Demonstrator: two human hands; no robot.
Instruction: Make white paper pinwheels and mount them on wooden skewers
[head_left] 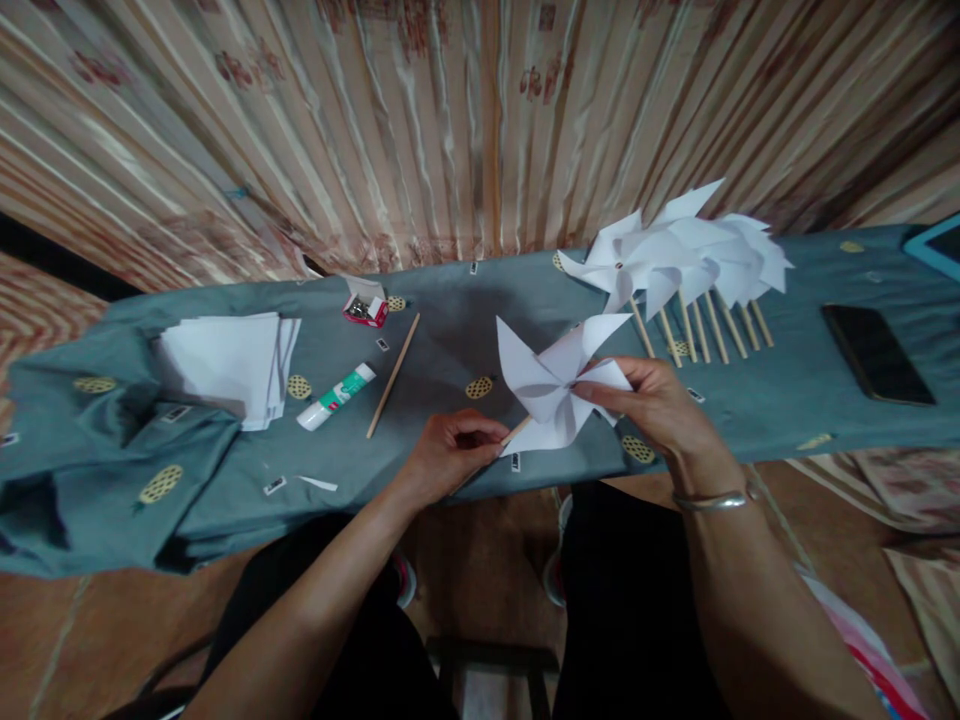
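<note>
Above the near part of a grey-green cloth with yellow pineapples [442, 350], a white paper pinwheel with curved blades [555, 385], held between two hands. With the left hand [450, 455], a pinch of thumb and fingers on a thin, light-brown wooden stick [516, 432], just below the blades. With the right hand [652, 400], a pinch on the paper at the right side, close to the middle. No telling from here about a pin through the middle.

Maybe a bent or torn blade, from too hard a squeeze on the right. Maybe a crooked wheel, from a twist of the stick in the left fingers. Maybe a poked thumb, from a pin tip, if any, near the middle.

Behind the right hand, a row of white paper pinwheels on wooden sticks [694, 255], close together: maybe squashed blades there, from a careless reach. Farther right, a flat black phone [877, 352].

On the left, an open little red box of shiny metal bits [365, 305], easy to spill with a bump. Near it, a loose brown wooden rod [392, 378] and a white-and-green glue stick [337, 397], both round, maybe quick to roll after a knock. Beyond, a stack of white paper sheets [221, 365], maybe ready to slide with a tug on the bunched cloth.
</note>
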